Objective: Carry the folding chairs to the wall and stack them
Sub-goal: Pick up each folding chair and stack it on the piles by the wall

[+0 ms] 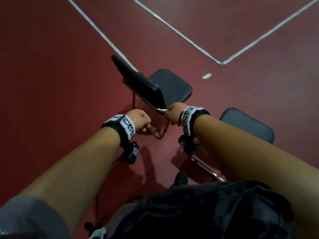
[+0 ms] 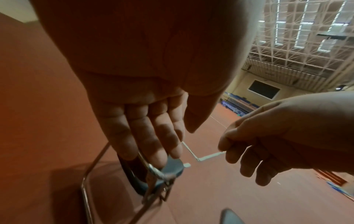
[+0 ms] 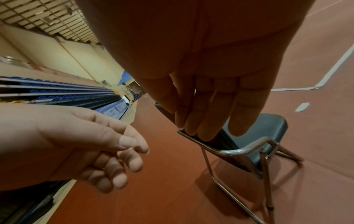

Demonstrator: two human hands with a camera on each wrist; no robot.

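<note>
A folding chair [image 1: 170, 85] with a dark seat, dark backrest and chrome frame stands unfolded on the red floor, also seen in the left wrist view [image 2: 168, 166] and the right wrist view [image 3: 264, 130]. My right hand [image 1: 173, 113] is at the near top corner of its backrest, fingers [image 3: 210, 109] pointing down onto the chrome rail; I cannot tell whether they touch it. My left hand [image 1: 141, 120] hangs just left of that corner, loosely curled [image 3: 107, 151] and holding nothing. A second chair [image 1: 246, 125] stands at my right, partly hidden by my right arm.
White court lines [image 1: 189, 40] cross the floor beyond the chair, with a small white tape mark [image 1: 206, 76] near them. Blue bleachers [image 3: 57, 94] line a far wall. My dark clothing [image 1: 207, 213] fills the bottom of the head view.
</note>
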